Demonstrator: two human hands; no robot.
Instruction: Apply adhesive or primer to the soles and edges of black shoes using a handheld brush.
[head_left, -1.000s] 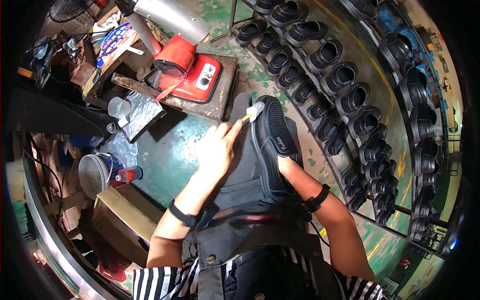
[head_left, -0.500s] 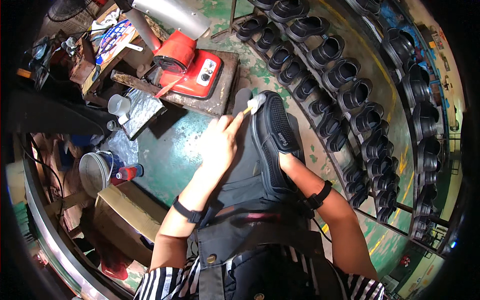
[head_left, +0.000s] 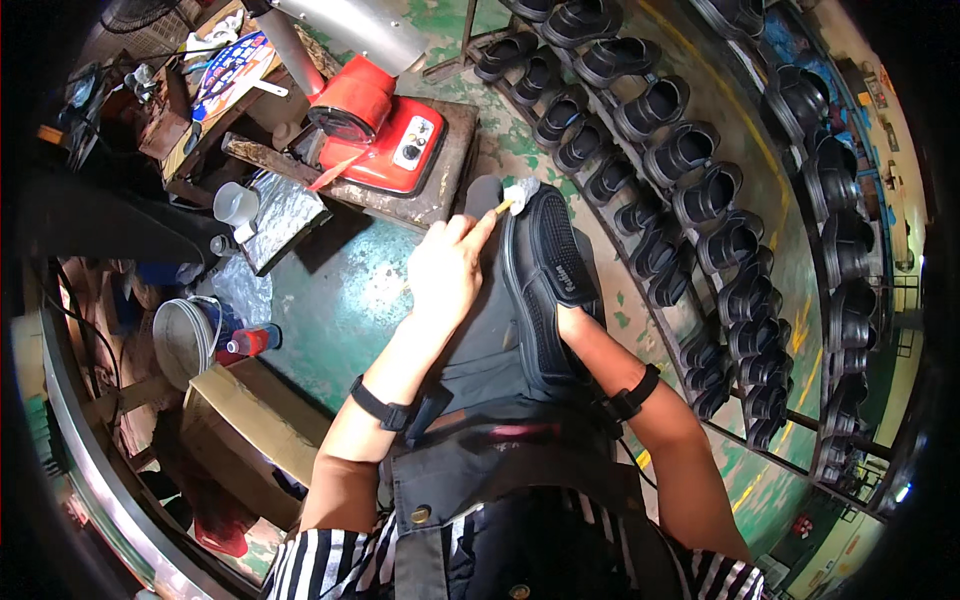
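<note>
A black slip-on shoe with a textured upper lies over my lap, toe pointing away from me. Into its opening goes my right hand, holding the shoe from inside; the fingers are hidden there. Closed around a thin yellowish stick, my left hand is just left of the shoe's front. The stick carries a white fluffy swab, which rests against the left side of the toe edge.
Rows of black shoes stand on racks to the right. A red heater-like machine sits on a worn stand ahead. On the left are a plastic cup, a white bucket, a bottle of red liquid and a cardboard box.
My left hand has shifted slightly right and forward, bringing the swab a little farther around the toe edge. The shoe and my right hand have stayed nearly in place.
</note>
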